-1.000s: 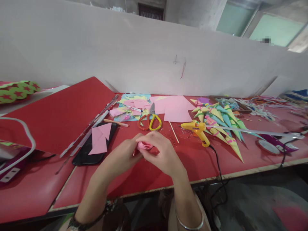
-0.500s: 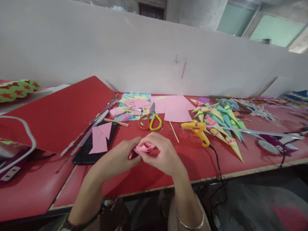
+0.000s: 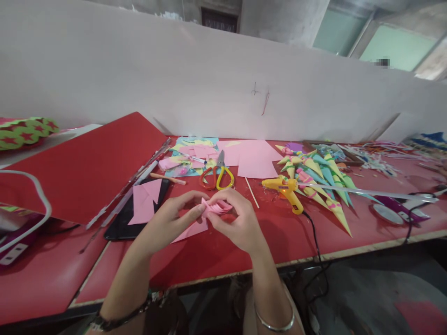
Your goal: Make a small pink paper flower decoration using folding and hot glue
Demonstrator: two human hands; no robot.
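A small folded pink paper point(image 3: 220, 207), its layers stacked close together, is held between my two hands above the red table. My left hand point(image 3: 183, 211) pinches its left end with thumb and fingers. Around its right side curl the fingers of my right hand point(image 3: 235, 218), the thumb pressed underneath. Below my hands a flat pink paper piece point(image 3: 191, 230) lies on the table, partly covered by my left hand. Just beyond are scissors point(image 3: 217, 174) with one red and one yellow handle.
A yellow glue gun point(image 3: 284, 191) with its cord lies to the right, before a pile of paper cones point(image 3: 324, 172). Pink sheets point(image 3: 256, 158) and scraps point(image 3: 195, 153) sit at the back. Cut pink pieces point(image 3: 144, 202) rest on a black phone-like slab point(image 3: 118, 225). A red board point(image 3: 87, 163) stands left.
My left hand has shifted its grip to the left end of the folded paper, baring more of it. A flat pink piece now shows on the table beneath my hands.
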